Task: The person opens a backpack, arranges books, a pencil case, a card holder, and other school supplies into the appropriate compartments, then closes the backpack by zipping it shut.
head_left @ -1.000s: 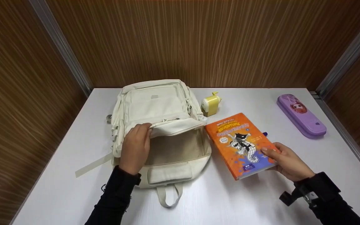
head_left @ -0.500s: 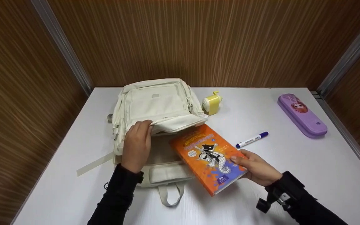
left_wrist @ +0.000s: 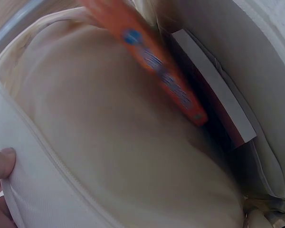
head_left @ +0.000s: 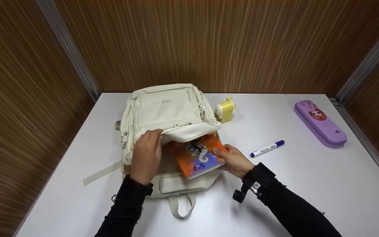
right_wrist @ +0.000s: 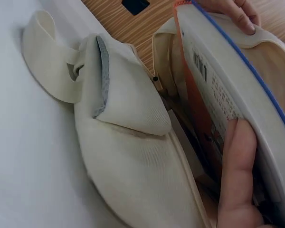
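A cream backpack [head_left: 163, 110] lies on the table with its main compartment unzipped. My left hand [head_left: 147, 154] pinches the edge of its raised flap, and in the left wrist view the thumb [left_wrist: 2, 164] shows on the fabric. My right hand [head_left: 237, 160] grips an orange and blue illustrated book [head_left: 197, 158] by its right edge, thumb on the cover. The book's far part is inside the opening, hidden under the flap. In the left wrist view, the orange spine [left_wrist: 156, 66] slants into the bag, beside another book-like item [left_wrist: 216, 85] with a pale edge.
To the bag's right stands a yellow crank pencil sharpener [head_left: 225, 110]. A blue-capped marker [head_left: 267, 148] lies right of my right hand, and a purple pencil case [head_left: 320, 123] is farther right. Wood-grain panels [head_left: 209, 46] border the white table [head_left: 268, 121].
My right hand has carried the book leftward, from beside the backpack to partly inside its opening. The marker, formerly mostly covered by the book, is uncovered. My left hand keeps holding the flap.
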`<state>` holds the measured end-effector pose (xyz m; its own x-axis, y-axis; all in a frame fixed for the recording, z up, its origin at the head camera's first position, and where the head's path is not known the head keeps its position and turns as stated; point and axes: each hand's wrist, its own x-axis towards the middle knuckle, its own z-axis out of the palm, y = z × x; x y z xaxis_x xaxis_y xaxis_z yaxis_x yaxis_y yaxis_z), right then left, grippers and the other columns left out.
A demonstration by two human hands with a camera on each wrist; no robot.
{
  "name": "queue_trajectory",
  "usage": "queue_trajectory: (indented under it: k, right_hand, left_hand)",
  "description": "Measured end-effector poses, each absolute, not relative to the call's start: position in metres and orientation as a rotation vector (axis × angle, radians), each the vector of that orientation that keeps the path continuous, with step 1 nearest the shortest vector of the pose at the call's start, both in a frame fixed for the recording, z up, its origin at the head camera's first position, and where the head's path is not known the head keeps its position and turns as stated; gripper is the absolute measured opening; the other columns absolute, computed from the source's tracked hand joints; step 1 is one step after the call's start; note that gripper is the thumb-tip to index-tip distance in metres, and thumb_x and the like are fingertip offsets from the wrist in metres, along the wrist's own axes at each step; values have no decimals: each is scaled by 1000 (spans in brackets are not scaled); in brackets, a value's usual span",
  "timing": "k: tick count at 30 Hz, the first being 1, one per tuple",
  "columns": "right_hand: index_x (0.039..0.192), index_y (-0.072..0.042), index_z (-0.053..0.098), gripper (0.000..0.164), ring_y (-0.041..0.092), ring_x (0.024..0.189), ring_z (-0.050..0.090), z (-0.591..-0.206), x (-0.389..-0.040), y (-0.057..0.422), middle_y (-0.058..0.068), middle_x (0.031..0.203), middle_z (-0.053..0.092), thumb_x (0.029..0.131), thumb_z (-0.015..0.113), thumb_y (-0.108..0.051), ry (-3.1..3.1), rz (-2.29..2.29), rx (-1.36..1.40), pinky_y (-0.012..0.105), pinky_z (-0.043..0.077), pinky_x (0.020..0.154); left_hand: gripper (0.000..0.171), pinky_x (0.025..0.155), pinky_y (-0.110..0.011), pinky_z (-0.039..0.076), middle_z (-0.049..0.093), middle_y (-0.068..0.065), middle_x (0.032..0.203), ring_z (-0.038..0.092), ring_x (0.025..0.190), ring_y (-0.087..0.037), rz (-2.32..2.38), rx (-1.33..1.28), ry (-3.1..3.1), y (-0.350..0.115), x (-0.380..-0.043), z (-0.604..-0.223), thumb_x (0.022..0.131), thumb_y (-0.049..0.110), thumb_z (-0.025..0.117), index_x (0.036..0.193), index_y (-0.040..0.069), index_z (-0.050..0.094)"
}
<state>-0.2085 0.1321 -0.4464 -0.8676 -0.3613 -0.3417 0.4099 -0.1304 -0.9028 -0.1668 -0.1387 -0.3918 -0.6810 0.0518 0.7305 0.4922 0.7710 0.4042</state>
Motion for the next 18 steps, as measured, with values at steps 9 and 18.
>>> queue_trajectory:
  k: [9, 18]
  right_hand:
    - [139, 1, 36, 47, 14, 82, 67, -443, -234, 90, 1, 93, 62, 98, 54, -12, 1654, -2138, 128, 35, 58, 75]
    - [109, -12, 46, 17, 9, 60, 50, -449, -250, 61, -3, 67, 48, 96, 54, -4, 1711, -2158, 193, 30, 51, 59]
  left_hand:
    - [14, 81, -37, 52, 68, -11, 97, 65, 89, -28, -783, -407, -2226, -139, -165, -392, 96, 9, 59, 107, 3, 65]
    - [14, 81, -36, 52, 68, -10, 96, 65, 89, -26, -779, -400, -2241, -138, -164, -394, 96, 10, 59, 107, 3, 65]
